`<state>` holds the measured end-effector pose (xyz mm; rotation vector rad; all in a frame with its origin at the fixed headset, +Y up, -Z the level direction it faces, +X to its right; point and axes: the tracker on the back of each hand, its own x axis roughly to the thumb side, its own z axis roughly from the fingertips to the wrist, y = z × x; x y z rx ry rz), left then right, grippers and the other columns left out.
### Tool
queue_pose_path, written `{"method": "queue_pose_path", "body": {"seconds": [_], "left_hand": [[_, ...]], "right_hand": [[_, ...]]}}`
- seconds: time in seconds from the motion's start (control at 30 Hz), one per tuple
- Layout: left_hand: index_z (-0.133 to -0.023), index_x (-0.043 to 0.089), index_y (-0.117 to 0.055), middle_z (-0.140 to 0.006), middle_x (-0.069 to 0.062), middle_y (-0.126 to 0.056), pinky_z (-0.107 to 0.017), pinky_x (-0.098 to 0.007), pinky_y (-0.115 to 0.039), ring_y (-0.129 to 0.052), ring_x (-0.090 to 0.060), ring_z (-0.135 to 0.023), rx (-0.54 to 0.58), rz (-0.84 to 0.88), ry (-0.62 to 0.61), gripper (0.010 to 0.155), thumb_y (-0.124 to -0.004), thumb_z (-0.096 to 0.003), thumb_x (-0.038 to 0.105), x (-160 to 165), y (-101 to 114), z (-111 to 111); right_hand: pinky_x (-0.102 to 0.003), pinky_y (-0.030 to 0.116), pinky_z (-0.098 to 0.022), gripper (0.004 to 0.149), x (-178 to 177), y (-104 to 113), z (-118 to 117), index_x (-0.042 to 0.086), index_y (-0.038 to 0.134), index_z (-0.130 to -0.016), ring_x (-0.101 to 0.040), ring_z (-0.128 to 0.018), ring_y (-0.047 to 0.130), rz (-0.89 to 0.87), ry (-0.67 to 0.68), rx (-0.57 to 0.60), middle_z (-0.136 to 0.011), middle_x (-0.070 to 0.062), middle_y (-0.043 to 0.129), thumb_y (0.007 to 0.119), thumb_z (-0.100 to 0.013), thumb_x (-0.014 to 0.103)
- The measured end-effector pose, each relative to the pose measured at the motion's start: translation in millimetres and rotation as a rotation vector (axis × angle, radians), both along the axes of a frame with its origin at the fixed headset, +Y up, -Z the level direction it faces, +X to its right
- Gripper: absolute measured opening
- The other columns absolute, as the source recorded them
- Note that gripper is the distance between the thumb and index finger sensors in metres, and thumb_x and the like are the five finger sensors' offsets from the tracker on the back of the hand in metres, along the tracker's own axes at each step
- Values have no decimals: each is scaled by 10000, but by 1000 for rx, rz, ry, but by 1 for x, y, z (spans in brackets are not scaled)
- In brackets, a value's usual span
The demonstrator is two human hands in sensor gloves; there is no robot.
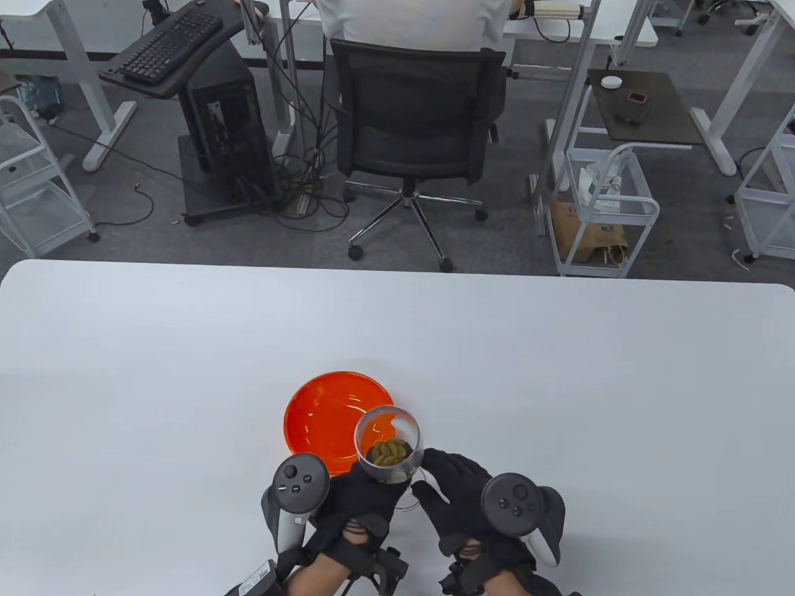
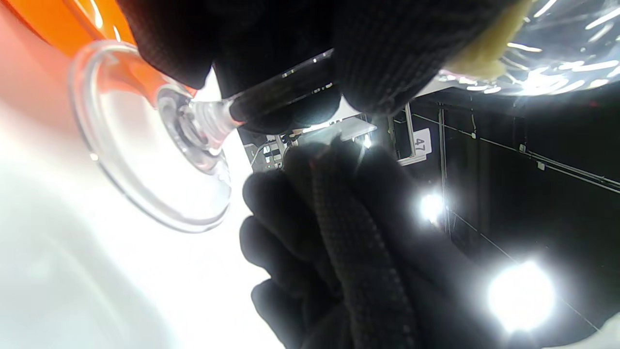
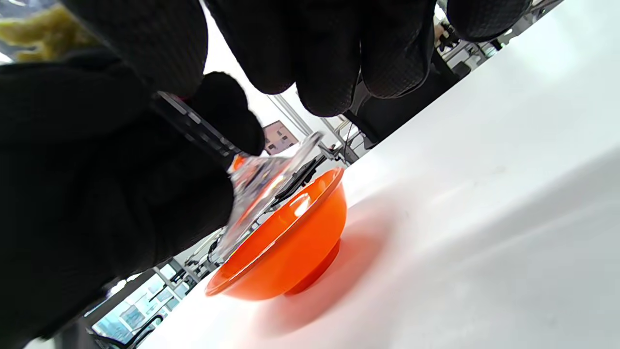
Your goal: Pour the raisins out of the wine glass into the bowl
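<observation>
A clear wine glass (image 1: 399,427) with greenish raisins (image 1: 390,451) in it is held just off the table, at the near right rim of the orange bowl (image 1: 323,422). My left hand (image 1: 372,490) grips the glass by its stem (image 2: 271,97), and the round foot (image 2: 140,160) hangs tilted in the air. My right hand (image 1: 444,475) lies open just right of the glass, fingers spread and holding nothing. The bowl looks empty. In the right wrist view the bowl (image 3: 290,237) stands behind the tilted foot (image 3: 261,184).
The white table (image 1: 186,372) spreads wide on all sides of the bowl. Beyond its far edge are an office chair (image 1: 416,118) with a seated person, a computer stand and wire carts.
</observation>
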<state>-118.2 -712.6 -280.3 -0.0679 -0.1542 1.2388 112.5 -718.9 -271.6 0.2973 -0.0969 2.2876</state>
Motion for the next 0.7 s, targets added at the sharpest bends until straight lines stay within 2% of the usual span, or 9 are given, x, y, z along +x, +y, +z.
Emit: {"method": "queue_pose_path", "body": {"seconds": [0.13,0.37,0.53,0.7], "left_hand": [[-909,300,-753,-971,-12,-878,-675,-488,-719,-929,-246,-851,-1,13,6,513,-890,-414,325,-1,1,0],[-916,294,-751,-930,-3,-902,-687,-498,-692,-932,-238,-829,40,-23,15,516,-880,-418,332,-3,6,0],[-921,287,-750,-912,-6,-912,-696,-509,-673,-938,-235,-812,65,-24,29,518,-874,-421,337,-7,11,1],[-926,281,-756,-902,-9,-921,-701,-518,-661,-944,-235,-801,84,-14,56,520,-874,-422,337,-16,16,-2]], "right_hand": [[-744,400,-711,602,13,2,-3,128,646,-1019,-570,-991,566,64,-51,27,-1095,-208,661,792,-538,460],[-723,216,-731,683,44,-2,-18,197,515,-1084,-549,-1065,246,225,-180,75,-1198,-202,347,786,-527,485],[-696,116,-724,732,63,-9,-27,228,418,-1104,-509,-1048,69,318,-261,46,-1201,-169,193,761,-523,511],[-691,80,-718,754,76,-17,-33,235,379,-1108,-504,-1034,21,377,-319,-7,-1197,-169,147,753,-521,523]]}}
